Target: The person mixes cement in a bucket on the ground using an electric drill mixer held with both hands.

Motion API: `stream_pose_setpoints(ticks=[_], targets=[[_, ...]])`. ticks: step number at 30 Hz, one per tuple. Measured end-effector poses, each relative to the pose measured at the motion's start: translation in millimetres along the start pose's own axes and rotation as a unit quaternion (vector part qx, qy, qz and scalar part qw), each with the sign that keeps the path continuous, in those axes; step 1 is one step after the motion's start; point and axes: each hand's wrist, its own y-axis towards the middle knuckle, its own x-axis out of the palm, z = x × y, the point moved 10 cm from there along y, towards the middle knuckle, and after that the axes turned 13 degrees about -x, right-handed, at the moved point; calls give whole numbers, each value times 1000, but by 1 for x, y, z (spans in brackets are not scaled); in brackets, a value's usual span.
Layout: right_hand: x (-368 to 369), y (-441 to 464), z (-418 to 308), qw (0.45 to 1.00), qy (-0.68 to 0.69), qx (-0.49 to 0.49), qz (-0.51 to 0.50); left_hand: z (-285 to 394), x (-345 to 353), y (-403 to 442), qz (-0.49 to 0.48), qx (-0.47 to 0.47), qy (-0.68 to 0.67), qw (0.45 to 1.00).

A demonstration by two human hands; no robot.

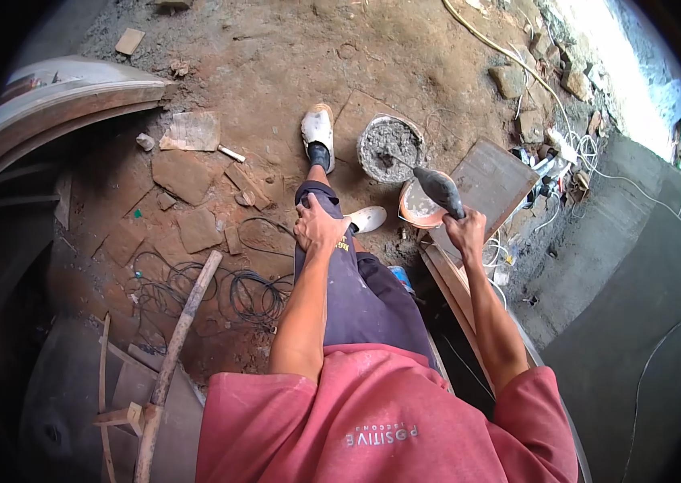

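Observation:
My right hand (467,231) is closed around the rear end of a dark power drill (439,191). From the drill a thin mixing rod runs down to the left into a round bucket (374,158) of wet grey mortar. My left hand (319,228) rests on my left thigh near the knee, its fingers spread over the dark trousers (340,278), with no tool in it. Partly under the drill stands a second, orange-rimmed bucket (414,211) with pale material inside.
A flat board (492,181) lies right of the buckets, beside wooden planks (447,282). Coiled black cable (256,296), stone slabs (183,175) and a wooden pole (182,338) are at the left. White cables (590,153) and rocks (508,81) lie at the right.

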Motion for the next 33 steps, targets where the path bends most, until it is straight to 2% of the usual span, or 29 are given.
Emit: stream_pose_setpoints(ticks=[4,8,12,14,18,19,22,29,32,33], targets=[[-65,-31,-25,1000,-7,-1,-20,4,-1,2,6,0,-8,1000],[-80,-35,-41,999,-24,-24,-13,5,-5,3,9,-5,-13,1000],[-49,-6,-42,998,-31,-51,8,3,-3,4,4,-15,-11,1000],[-18,16,-36,999,-14,-39,5,2,2,6,-3,-13,-15,1000],[52,58,-22,993,-69,-96,1,-1,6,7,-9,-17,-10,1000],[56,57,-16,994,-78,-75,-32,0,3,6,-15,-18,-6,1000],[38,42,-15,998,-42,-37,-18,1,-1,6,-22,-11,-18,1000],[-64,-22,-34,997,-45,49,-24,10,-14,9,-29,-23,-27,999],[-73,-37,-32,997,-72,24,-22,11,-13,11,-17,-21,-28,999],[-66,-38,-25,996,-56,60,-36,10,-12,12,-16,-22,-27,999]])
